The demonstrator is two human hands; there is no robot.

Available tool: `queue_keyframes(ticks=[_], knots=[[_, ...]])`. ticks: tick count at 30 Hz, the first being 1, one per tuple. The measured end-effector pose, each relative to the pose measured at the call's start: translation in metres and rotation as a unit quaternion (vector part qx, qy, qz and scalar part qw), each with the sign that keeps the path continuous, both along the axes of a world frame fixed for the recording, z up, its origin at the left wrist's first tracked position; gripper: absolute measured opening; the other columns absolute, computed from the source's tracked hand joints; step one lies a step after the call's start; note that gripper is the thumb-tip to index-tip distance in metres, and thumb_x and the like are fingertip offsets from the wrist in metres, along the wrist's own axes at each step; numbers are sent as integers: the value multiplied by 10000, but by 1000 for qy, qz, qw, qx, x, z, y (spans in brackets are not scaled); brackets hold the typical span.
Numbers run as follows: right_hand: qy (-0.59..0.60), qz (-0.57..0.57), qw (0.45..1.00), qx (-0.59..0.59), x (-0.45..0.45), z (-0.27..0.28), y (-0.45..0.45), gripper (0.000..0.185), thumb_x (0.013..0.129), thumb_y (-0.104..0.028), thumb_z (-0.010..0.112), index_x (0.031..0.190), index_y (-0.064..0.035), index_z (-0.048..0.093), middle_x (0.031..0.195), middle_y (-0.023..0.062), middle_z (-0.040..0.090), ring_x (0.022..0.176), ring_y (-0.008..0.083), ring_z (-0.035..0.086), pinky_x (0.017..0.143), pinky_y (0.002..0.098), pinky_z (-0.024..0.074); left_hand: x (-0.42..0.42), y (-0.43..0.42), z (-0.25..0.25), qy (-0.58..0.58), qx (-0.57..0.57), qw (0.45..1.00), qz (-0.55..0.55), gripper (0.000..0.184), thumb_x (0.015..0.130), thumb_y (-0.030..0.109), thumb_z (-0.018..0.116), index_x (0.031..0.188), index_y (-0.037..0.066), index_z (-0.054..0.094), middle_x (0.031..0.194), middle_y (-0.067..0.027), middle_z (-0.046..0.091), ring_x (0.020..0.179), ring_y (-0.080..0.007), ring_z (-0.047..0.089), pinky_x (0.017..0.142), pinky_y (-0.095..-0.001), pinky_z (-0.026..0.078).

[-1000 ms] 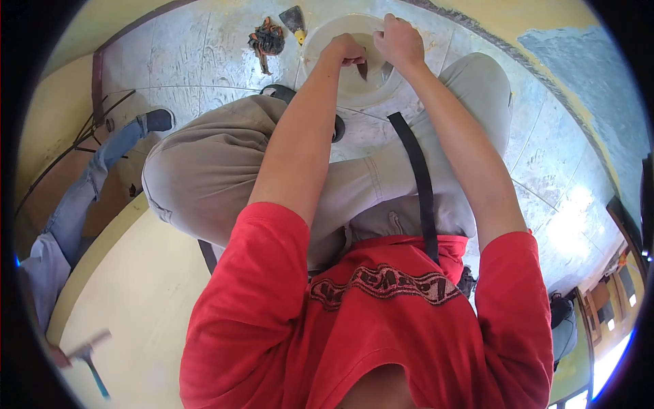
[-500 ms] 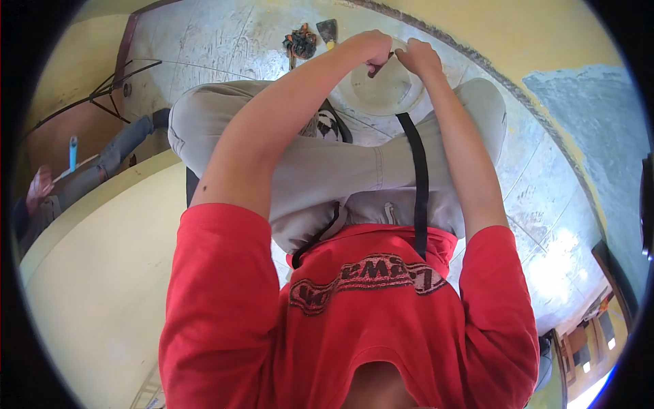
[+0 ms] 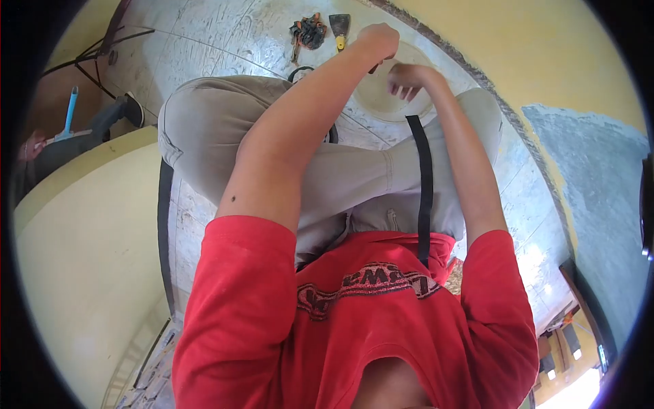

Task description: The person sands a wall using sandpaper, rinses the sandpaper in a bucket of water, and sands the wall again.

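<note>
My left hand [image 3: 379,42] is closed in a fist above the far left side of a round white tub [image 3: 375,102]. A short dark brown piece [image 3: 373,68] sticks out below the fist; the rest of it is hidden, so its kind cannot be told. Over the tub's right part, my right hand [image 3: 411,79] hangs with its fingers loosely bent and apart, slightly blurred, holding nothing visible. The tub rests on the floor in front of my crossed legs, a pale patch inside it. Left of my fist lies a putty knife [image 3: 339,31] with a wide dark blade and yellow handle.
A crumpled black and orange bundle [image 3: 308,33] lies on the smeared tile floor [image 3: 204,41]. A black strap [image 3: 424,184] hangs across my trousers. Walls stand close on the right [image 3: 579,150] and left [image 3: 88,232]. Beyond the left one, another person's hand [image 3: 30,146] is near a light-blue-handled tool [image 3: 71,112].
My hands, together over the tub before, have come apart. The right hand has moved down and loosened its fingers; the left stays closed on the brown piece. The view has shifted slightly.
</note>
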State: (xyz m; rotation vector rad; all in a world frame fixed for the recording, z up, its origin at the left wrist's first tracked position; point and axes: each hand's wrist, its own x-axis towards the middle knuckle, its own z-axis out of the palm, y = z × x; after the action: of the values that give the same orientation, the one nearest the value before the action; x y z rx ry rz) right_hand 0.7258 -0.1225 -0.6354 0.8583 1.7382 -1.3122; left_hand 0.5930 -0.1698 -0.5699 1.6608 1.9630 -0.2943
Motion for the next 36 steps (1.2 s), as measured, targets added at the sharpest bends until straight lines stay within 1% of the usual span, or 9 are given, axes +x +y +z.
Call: queue_keyframes(ticks=[7, 13, 19, 22, 26, 29, 31, 34, 36], knots=[[-91, 80, 992, -29, -24, -48, -22, 298, 841, -326, 602, 993, -75, 654, 895, 93, 649, 755, 232, 649, 695, 416, 588, -1, -8, 1, -115, -23, 991, 69, 153, 865, -49, 581, 810, -73, 722, 722, -153, 744, 581, -210, 740, 550, -331, 622], [38, 3, 994, 98, -16, -82, -30, 242, 854, -307, 568, 932, -90, 641, 831, 95, 648, 724, 237, 660, 654, 407, 573, -4, -5, 3, -120, -56, 987, 96, 150, 835, -3, 600, 851, -17, 749, 808, -118, 766, 643, -206, 758, 676, -333, 614], [-51, 52, 995, 64, -23, -30, -14, 276, 817, -235, 634, 997, -29, 675, 847, 134, 675, 618, 262, 671, 565, 407, 576, -2, 1, 4, -91, -102, 984, 113, 130, 831, 42, 662, 904, 22, 767, 815, -111, 768, 690, -202, 764, 700, -330, 609], [-3, 20, 994, 109, -14, -14, -7, 253, 795, -196, 666, 946, 5, 686, 791, 141, 685, 623, 268, 685, 547, 407, 575, -1, 1, 6, -63, -70, 994, 60, 148, 870, 133, 685, 861, 12, 769, 735, -74, 758, 585, -187, 726, 592, -339, 609], [58, 33, 984, 167, -11, -15, 5, 208, 775, -165, 707, 812, 38, 677, 757, 154, 704, 610, 252, 702, 552, 373, 588, 4, 3, -4, 29, 10, 999, 9, 178, 846, 202, 725, 878, 36, 779, 747, -64, 761, 607, -180, 731, 627, -334, 611], [101, 4, 981, 167, -6, -22, 11, 171, 771, -130, 723, 762, 34, 676, 736, 137, 708, 616, 228, 714, 568, 351, 598, 7, 6, -3, 2, -4, 1000, 4, 162, 882, 155, 684, 880, 19, 773, 749, -69, 760, 613, -175, 729, 596, -349, 607], [108, -29, 986, 126, -1, -23, 10, 144, 773, -108, 721, 744, 26, 677, 713, 119, 704, 623, 213, 720, 577, 340, 602, 11, 6, 3, -76, -126, 984, 96, 190, 884, 124, 673, 1028, 57, 778, 853, -81, 779, 781, -199, 764, 690, -350, 604], [159, -86, 982, 59, 3, -15, 10, 127, 809, -81, 712, 720, 2, 674, 661, 81, 671, 564, 179, 669, 507, 333, 547, 13, 13, -13, -46, -237, 964, 111, 236, 945, 123, 583, 1100, 41, 741, 883, -103, 779, 737, -188, 758, 634, -350, 604], [150, -96, 981, 82, 0, -1, 10, 173, 913, -138, 633, 793, -19, 596, 657, 32, 591, 510, 127, 560, 428, 296, 406, 13, 9, -4, -69, -240, 961, 120, 247, 964, 98, 528, 1026, 28, 756, 831, -91, 771, 642, -176, 715, 552, -331, 568]])
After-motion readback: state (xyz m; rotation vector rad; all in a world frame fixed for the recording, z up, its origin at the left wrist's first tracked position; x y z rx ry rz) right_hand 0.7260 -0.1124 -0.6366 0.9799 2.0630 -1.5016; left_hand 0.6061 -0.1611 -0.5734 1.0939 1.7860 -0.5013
